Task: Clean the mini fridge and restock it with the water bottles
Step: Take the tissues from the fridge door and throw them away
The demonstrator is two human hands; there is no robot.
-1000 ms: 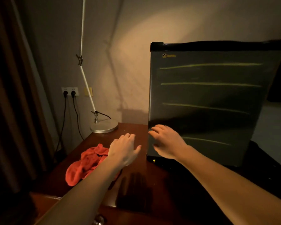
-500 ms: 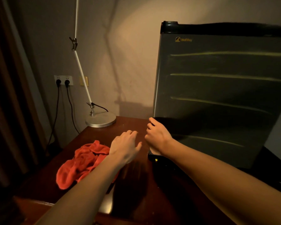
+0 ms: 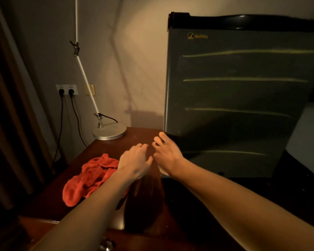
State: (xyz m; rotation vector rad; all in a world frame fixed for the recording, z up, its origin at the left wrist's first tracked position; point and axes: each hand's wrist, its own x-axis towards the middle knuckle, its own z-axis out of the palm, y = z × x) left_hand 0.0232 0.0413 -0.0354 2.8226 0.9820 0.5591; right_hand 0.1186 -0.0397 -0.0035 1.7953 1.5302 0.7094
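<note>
**Fridge door shut, cleaning not begun**

Standing closed on the dark wooden table (image 3: 140,134): the mini fridge (image 3: 234,105), door flush along its left edge, interior out of sight. Lying crumpled at the table's left, just under the left forearm: a red cloth (image 3: 91,178), held by neither hand. No water bottles anywhere in view.

Reaching to the door's lower left edge: the right hand (image 3: 168,156), fingers curled at that edge as if hooking it, though a true grip cannot be told from this angle. Hovering just beside it over the tabletop: the left hand (image 3: 134,162), fingers loosely bent, holding nothing.

Judging by this, very early in the job. Nothing wiped, nothing restocked. Left to do: swinging the door open, taking up the cloth, wiping the shelves and walls, finding the bottles, loading them, closing up.

At the back left, apart from the work: a desk lamp (image 3: 109,132) on its round base, and two plugs in the wall socket (image 3: 66,89).
</note>
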